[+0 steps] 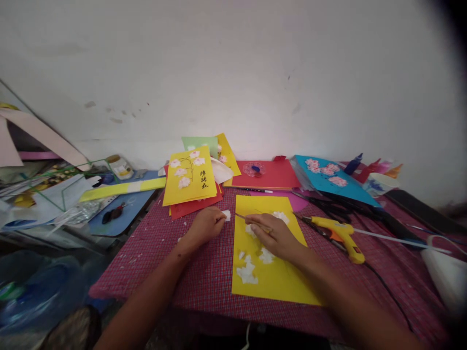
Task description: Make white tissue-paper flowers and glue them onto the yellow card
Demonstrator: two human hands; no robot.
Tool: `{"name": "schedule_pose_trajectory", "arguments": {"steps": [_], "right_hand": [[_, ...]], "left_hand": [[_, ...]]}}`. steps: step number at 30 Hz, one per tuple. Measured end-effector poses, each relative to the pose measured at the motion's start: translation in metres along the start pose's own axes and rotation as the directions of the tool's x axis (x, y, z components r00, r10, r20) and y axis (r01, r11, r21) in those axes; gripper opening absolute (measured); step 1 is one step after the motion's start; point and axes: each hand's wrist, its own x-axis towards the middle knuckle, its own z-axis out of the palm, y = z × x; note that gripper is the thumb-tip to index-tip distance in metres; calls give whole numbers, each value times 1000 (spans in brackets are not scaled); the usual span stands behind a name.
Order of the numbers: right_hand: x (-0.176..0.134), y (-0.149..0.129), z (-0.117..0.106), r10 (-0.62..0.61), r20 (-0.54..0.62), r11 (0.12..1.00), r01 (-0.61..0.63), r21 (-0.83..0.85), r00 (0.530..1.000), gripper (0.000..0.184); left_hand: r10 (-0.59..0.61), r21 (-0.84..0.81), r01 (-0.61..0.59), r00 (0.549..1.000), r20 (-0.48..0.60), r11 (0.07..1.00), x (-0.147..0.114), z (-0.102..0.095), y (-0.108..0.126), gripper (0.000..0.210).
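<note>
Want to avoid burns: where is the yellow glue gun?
In the head view, the glue gun is at right, just beside the yellow sheet under the right hand.

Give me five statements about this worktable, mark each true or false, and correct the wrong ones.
1. The left hand holds a small white piece. True.
2. The right hand grips the glue gun. False: the right hand holds a thin tool; the glue gun lies to its right.
3. White shapes lie on the yellow sheet under the right hand. True.
4. The blue sheet lies left of that yellow sheet. False: the blue sheet is farther back, to the right.
5. The tablecloth is checked. True.
</note>
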Motion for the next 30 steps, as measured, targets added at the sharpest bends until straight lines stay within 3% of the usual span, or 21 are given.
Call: {"name": "schedule_pose_trajectory", "arguments": {"steps": [3, 5, 18, 24, 30], "right_hand": [[4, 0, 4, -173, 99, 973, 186, -141, 980, 28], [5, 0, 7, -224, 119, 951, 244, -191, 967, 29], [2, 7, 17, -206, 179, 923, 252, -292, 962, 33], [3, 6, 16, -200, 200, 926, 252, -281, 959, 33], [4, 5, 17, -195, 213, 928, 251, -275, 957, 31]], "left_hand": [[14, 43, -14, 1000, 9, 999, 0, -1, 1, 25], [19, 68, -20, 1000, 17, 997, 1, -2, 2, 25], [-2, 72, 3, 1000, -2, 997, 0, -3, 3, 24], [-185, -171, 161, 974, -132, 972, 0, -4, 0, 18], [-450, -536, 326, 885, -116, 778, 3, -11, 1, 19]]}}
